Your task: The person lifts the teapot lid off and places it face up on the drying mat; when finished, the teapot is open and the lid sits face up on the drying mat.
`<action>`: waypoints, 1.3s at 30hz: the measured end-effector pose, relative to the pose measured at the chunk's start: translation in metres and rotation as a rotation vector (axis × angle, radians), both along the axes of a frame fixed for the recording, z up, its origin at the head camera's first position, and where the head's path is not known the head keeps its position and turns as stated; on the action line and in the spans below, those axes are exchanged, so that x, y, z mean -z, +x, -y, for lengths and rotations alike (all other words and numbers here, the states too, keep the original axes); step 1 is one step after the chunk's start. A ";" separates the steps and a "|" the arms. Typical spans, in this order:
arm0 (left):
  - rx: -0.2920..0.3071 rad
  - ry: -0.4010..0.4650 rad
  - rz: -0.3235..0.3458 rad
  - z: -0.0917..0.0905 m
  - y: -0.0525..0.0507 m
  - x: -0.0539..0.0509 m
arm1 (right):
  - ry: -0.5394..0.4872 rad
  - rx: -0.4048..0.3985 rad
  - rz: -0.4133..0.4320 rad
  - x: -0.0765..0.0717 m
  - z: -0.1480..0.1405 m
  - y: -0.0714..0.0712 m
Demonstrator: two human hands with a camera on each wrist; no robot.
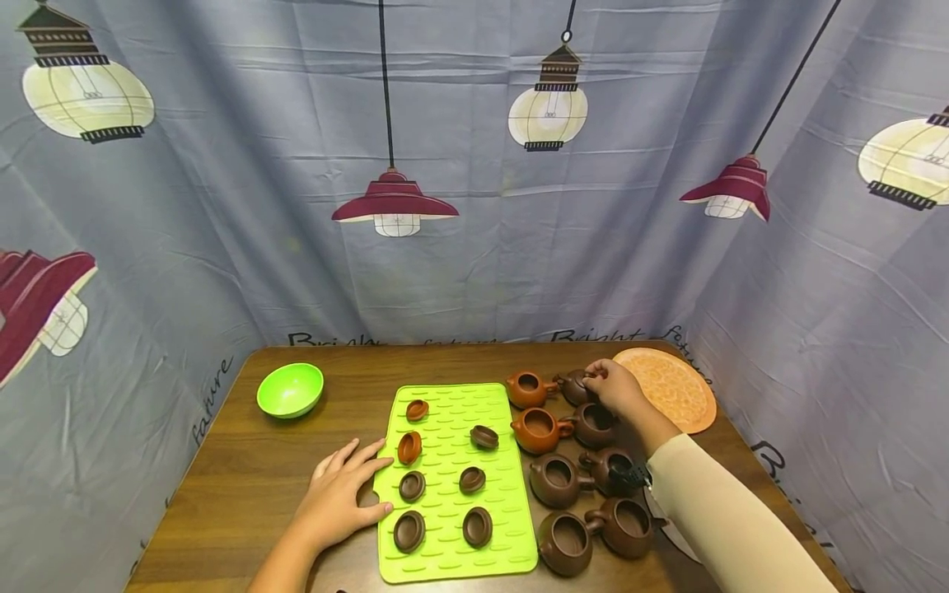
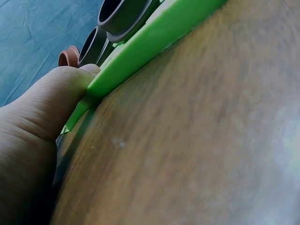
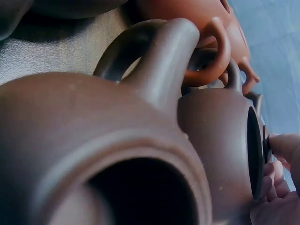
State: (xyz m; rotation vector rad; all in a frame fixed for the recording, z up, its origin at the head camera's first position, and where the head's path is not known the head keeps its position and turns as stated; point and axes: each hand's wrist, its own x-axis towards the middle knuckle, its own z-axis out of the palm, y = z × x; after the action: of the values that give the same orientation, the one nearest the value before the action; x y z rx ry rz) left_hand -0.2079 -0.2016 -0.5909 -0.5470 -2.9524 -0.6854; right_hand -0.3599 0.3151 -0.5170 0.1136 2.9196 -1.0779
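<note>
My left hand (image 1: 337,498) lies with fingers spread at the left edge of a bright green mat (image 1: 445,560), thumb and fingertips touching it. On the mat lie an orange-brown lid (image 1: 409,448) and several dark brown lids (image 1: 477,527). My right hand (image 1: 615,387) is at the small dark teapot (image 1: 572,387) in the far row, thumb and fingers pinching a dark teapot lid (image 3: 267,144) at its mouth. Whether the lid is fully seated is hidden. Nearer stand uncovered teapots, orange-brown (image 1: 539,430) and dark brown (image 1: 558,480), in two columns.
A green bowl (image 1: 291,389) stands at the back left of the wooden table (image 1: 237,486). An orange round patterned mat (image 1: 670,387) lies at the back right, beyond my right forearm. A printed curtain (image 1: 474,280) encloses the table's back and sides.
</note>
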 end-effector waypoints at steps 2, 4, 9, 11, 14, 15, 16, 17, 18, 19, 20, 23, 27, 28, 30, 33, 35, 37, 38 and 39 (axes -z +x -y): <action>0.001 -0.001 0.002 0.000 0.000 0.001 | 0.004 0.002 -0.008 0.000 0.000 0.001; 0.000 0.000 0.005 0.000 0.000 0.001 | 0.007 0.004 -0.016 -0.001 0.000 0.002; -0.001 0.005 0.014 0.000 -0.001 0.000 | 0.034 -0.003 -0.016 -0.008 0.001 0.004; 0.003 0.009 0.010 -0.001 -0.002 0.000 | 0.035 0.001 -0.013 -0.012 -0.001 0.007; 0.002 0.015 0.001 -0.001 -0.001 0.000 | -0.003 0.011 -0.014 -0.014 -0.002 0.009; -0.003 0.016 0.000 0.000 0.000 0.000 | -0.036 0.013 -0.002 -0.014 -0.001 0.009; -0.007 0.016 -0.002 0.001 0.001 0.000 | -0.072 0.016 0.012 -0.013 -0.001 0.010; -0.009 0.015 -0.006 0.001 0.001 0.001 | -0.111 0.019 0.026 -0.012 0.000 0.010; -0.011 0.015 -0.007 0.002 0.002 0.001 | -0.156 0.025 0.044 -0.011 0.000 0.010; -0.012 0.014 -0.010 0.002 0.002 0.002 | -0.199 0.029 0.060 -0.010 0.000 0.010; -0.011 0.015 -0.017 0.002 0.002 0.002 | -0.246 0.042 0.078 -0.009 0.001 0.011; -0.002 0.016 -0.029 0.001 0.000 0.002 | -0.383 0.077 0.097 -0.009 -0.001 0.012; -0.003 0.014 -0.019 0.000 -0.002 0.001 | -0.619 0.119 0.108 -0.007 -0.001 0.013; -0.003 0.013 -0.017 0.000 -0.002 0.001 | -0.676 0.132 0.109 -0.007 0.000 0.012; -0.002 0.010 -0.013 0.000 -0.002 0.001 | -0.762 0.136 0.103 -0.006 0.001 0.013; -0.001 0.010 -0.013 0.000 -0.001 0.002 | -0.818 0.138 0.093 -0.005 0.003 0.015; -0.003 0.012 -0.017 0.000 -0.001 0.002 | -0.827 0.135 0.087 -0.006 0.004 0.015; -0.001 0.019 -0.028 0.000 -0.001 0.003 | -0.823 0.142 0.081 -0.007 0.006 0.014; 0.001 0.023 -0.036 0.000 -0.001 0.003 | -0.823 0.138 0.081 -0.008 0.006 0.014; 0.002 0.024 -0.043 0.000 -0.001 0.004 | -0.825 0.139 0.083 -0.009 0.007 0.013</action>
State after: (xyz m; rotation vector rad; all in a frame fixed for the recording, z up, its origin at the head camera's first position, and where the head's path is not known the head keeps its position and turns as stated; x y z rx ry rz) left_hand -0.2088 -0.2016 -0.5944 -0.5563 -2.8999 -0.6997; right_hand -0.3465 0.3079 -0.5081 0.3215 2.1866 -2.1145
